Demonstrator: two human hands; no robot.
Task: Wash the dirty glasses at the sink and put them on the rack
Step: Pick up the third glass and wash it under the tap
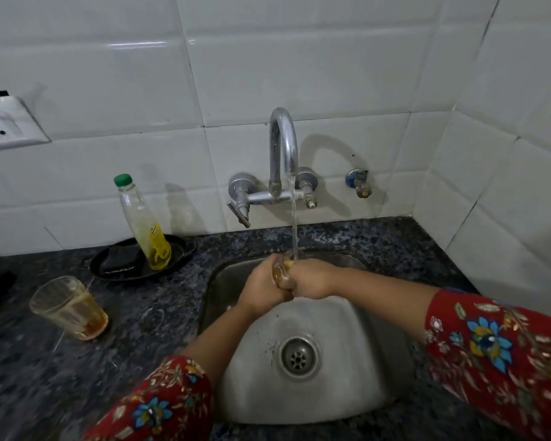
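Glass point(282, 271), amber-tinted, under running water

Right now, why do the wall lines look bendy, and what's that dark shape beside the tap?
Head view: the wide lens bends the wall tiles; the dark shape is the shadow of the tap, cast rightward; the left sleeve is blurry.

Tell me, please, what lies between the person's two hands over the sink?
A glass, held by the left hand and right hand under the tap's running water, as the head view shows.
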